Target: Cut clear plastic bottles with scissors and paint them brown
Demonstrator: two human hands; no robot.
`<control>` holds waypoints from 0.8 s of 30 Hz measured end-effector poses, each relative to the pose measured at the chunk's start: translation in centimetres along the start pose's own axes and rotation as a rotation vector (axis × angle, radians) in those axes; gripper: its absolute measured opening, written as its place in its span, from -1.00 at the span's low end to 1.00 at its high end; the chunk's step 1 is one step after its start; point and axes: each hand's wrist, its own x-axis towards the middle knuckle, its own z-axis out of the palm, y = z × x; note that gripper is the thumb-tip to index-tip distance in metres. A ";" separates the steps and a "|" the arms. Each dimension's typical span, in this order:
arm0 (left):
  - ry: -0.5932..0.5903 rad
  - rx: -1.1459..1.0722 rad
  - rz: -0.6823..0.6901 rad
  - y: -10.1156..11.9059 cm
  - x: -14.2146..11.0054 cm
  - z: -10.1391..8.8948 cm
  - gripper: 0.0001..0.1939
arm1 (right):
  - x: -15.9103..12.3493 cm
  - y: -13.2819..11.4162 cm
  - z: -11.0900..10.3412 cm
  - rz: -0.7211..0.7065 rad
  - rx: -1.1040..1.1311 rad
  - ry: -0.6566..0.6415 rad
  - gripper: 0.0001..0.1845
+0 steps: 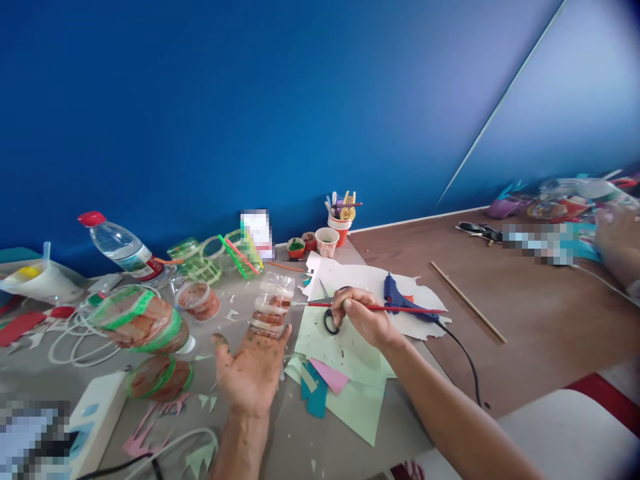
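My left hand [250, 373] is palm up, paint-spotted, with its fingers under or inside a clear plastic bottle piece [273, 305]; which of the two I cannot tell. The piece bears brown painted bands. Pinched in my right hand [363, 313] is a long red paintbrush [407, 309], its tip at the right side of the plastic piece. Beneath that hand, partly covered, lie black-handled scissors [329, 323] on pale green paper [355, 407]. A blue glue gun [400, 298] rests on white paper [350, 272] just beyond.
Left of my hands are a brown-painted bottle with green tape [140, 317], a painted cup [199, 301] and a tilted water bottle [123, 247]. Paint cups [327, 241] stand by the blue wall. A wooden stick [467, 301] lies right, and another person's hand [620, 240] shows far right.
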 end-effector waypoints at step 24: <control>0.310 0.232 0.131 -1.8 0.1 3.3 -0.29 | 0.3 -0.2 0.3 0.063 0.014 0.129 -0.74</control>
